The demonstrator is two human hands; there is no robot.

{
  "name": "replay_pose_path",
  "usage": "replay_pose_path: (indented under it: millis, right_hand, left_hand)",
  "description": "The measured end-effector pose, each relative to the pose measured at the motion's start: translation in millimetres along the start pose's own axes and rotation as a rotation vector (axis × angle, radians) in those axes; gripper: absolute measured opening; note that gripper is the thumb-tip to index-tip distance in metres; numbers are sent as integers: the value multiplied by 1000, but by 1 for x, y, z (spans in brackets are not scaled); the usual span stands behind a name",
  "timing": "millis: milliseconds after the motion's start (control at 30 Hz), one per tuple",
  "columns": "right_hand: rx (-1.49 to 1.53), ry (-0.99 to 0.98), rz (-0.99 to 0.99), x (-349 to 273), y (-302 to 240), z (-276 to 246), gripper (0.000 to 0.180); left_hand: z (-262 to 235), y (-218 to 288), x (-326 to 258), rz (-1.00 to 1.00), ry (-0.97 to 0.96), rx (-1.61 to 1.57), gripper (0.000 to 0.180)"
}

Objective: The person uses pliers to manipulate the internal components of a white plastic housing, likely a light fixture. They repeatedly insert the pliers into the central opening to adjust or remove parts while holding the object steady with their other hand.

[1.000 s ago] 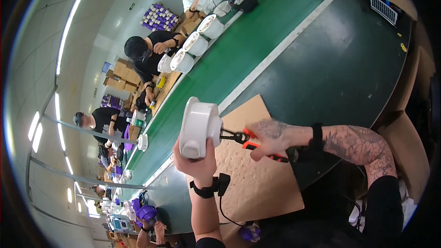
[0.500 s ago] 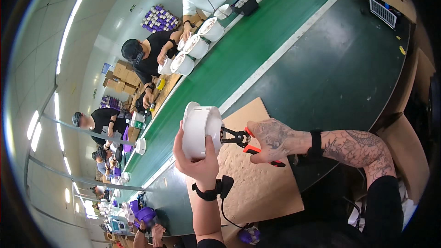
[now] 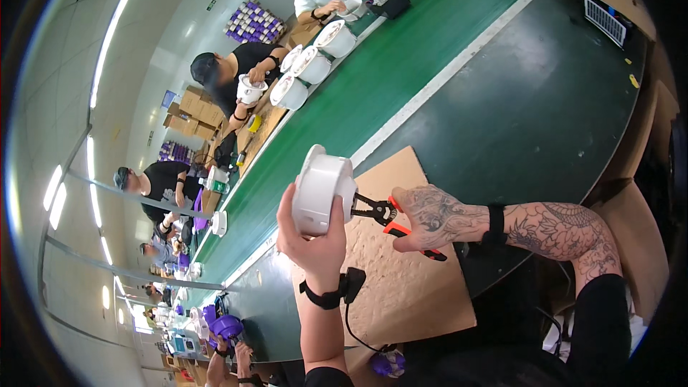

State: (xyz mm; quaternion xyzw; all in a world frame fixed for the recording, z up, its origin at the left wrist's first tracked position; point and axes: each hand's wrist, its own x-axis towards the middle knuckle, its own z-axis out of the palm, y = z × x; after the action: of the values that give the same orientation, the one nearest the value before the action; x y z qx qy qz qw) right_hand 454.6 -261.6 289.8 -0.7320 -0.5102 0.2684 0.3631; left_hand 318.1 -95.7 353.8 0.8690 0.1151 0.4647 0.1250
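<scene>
A white round plastic housing with a wide rim (image 3: 315, 190) is held up and tilted in my left hand (image 3: 315, 247), whose fingers and thumb wrap its side. My right hand (image 3: 430, 221) grips wire-stripper-like pliers (image 3: 375, 209) with black jaws and red-orange handles. The tips of the jaws meet the right-hand end of the housing; what they touch there is hidden. Both hands hang above a flat piece of brown cardboard (image 3: 416, 290) on the dark green table (image 3: 523, 100).
Beyond a pale strip runs a green conveyor belt (image 3: 401, 79). Across it, co-workers handle white tubs (image 3: 312, 66); a black box (image 3: 388, 2) stands near them. Cardboard boxes (image 3: 631, 236) border my right side. A purple thing (image 3: 226, 326) lies at the table's left end.
The housing has shifted slightly to the right and tilted more in my left hand, the pliers moving with it. Across the belt, a co-worker has lifted a white tub.
</scene>
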Motion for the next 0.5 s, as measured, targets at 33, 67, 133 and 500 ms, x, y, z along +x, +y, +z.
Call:
replay_pose_path:
  millis: [33, 67, 133, 500]
  right_hand:
    - [-12, 0, -23, 3, 5, 3, 75]
    - [-23, 1, -45, 4, 8, 4, 72]
    - [430, -350, -55, 7, 8, -14, 46]
    - [213, -72, 40, 3, 7, 9, 63]
  left_hand:
    - [0, -6, 1, 57, -7, 2, 74]
    - [-1, -10, 3, 115, -16, 4, 70]
    - [-2, -23, 5, 186, 12, -182, 71]
    - [-4, -10, 9, 81, -44, -102, 65]
